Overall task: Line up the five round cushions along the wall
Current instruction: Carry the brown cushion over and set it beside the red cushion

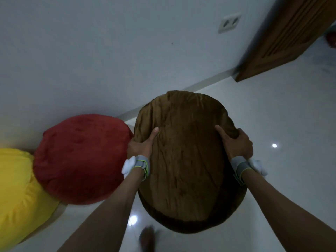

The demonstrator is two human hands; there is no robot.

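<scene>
Fingers point(242, 133) of the right hand point(236, 142) curl over the right rim of the brown cushion point(183, 160), with the thumb laid on its upper face. The left hand point(141, 144) grips the opposite rim, thumb pressed into the fabric, its other fingers hidden behind the edge. Both hands thus grasp the brown cushion, which fills the centre of the frame between them, its far edge toward the wall point(91, 51). Whether it touches the floor point(272, 115) cannot be told.

Left of it, the red cushion point(81, 157) sits beside the wall, just beside the left hand, and overlaps the yellow cushion point(16, 188) at the lower left edge.

Each wrist carries a grey strap point(143, 163) with a white device point(128, 166); a small patch on the right-hand strap is too blurred to read.

Upper right: a white socket point(229, 23) on the wall and a wooden door point(291, 33). Bottom centre: a blurred foot point(147, 237).
</scene>
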